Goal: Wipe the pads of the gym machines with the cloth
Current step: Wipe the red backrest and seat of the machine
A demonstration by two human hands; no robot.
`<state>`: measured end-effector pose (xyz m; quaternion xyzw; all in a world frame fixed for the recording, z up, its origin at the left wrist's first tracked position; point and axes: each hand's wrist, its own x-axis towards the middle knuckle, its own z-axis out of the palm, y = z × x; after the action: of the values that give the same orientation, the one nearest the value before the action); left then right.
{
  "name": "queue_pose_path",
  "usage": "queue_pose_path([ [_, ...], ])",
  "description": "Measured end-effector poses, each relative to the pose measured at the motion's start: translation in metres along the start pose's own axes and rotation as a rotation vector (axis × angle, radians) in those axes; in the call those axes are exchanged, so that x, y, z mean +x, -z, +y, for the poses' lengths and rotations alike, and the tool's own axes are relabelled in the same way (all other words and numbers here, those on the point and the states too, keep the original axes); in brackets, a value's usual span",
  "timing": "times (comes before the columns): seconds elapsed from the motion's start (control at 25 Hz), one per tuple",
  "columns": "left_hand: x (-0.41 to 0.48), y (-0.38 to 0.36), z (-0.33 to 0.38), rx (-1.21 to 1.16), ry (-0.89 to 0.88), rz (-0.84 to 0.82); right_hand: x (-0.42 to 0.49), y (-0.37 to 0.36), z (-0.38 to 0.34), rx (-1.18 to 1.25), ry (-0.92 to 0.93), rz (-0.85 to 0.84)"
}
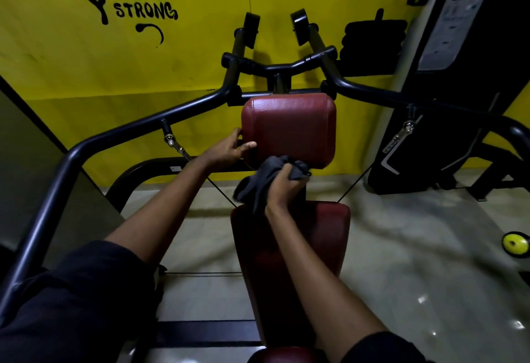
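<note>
The left hand [231,149] curls round the left edge of the red upper pad [289,127], thumb on its face, while the right hand [282,189] clutches the grey cloth [272,166], bunched at what seems the pad's bottom edge, above the red seat pad [301,248].

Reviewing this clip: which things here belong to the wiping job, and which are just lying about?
In the job: grey cloth, gripped by the right hand; upper red pad, held at its edge by the left hand; lower red pad.
Just about: black frame bars; weight stack machine; yellow round object; painted wall.
</note>
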<state>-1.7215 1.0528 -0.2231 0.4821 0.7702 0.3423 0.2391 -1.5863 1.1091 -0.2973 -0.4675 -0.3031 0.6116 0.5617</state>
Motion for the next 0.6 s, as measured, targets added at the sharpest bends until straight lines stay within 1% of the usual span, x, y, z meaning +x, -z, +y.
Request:
queue_pose_path([
  [0.12, 0.001, 0.003, 0.002, -0.013, 0.005, -0.03, -0.039, -0.022, 0.022, -0.089, -0.041, -0.135],
  [0.2, 0.001, 0.003, 0.006, -0.018, 0.016, -0.045, -0.054, -0.025, 0.037, -0.2, 0.006, -0.239],
  [0.28, 0.001, 0.002, 0.008, -0.015, 0.003, -0.048, -0.053, -0.017, 0.048, -0.352, 0.043, -0.371],
  [0.4, 0.0, 0.001, 0.002, -0.046, -0.018, -0.016, -0.035, 0.005, 0.043, -0.595, 0.102, -0.553],
  [0.44, 0.0, -0.001, -0.001, -0.063, -0.022, -0.006, -0.028, 0.013, 0.039, -0.701, 0.148, -0.633],
  [0.52, -0.005, -0.005, -0.008, -0.124, -0.023, 0.028, -0.013, 0.032, 0.03, -0.994, 0.341, -0.762],
  [0.56, -0.01, -0.009, -0.012, -0.16, -0.022, 0.067, -0.003, 0.042, 0.026, -1.157, 0.463, -0.782],
  [0.6, -0.015, -0.016, -0.02, -0.17, -0.011, 0.14, 0.008, 0.051, 0.02, -1.32, 0.57, -0.766],
])
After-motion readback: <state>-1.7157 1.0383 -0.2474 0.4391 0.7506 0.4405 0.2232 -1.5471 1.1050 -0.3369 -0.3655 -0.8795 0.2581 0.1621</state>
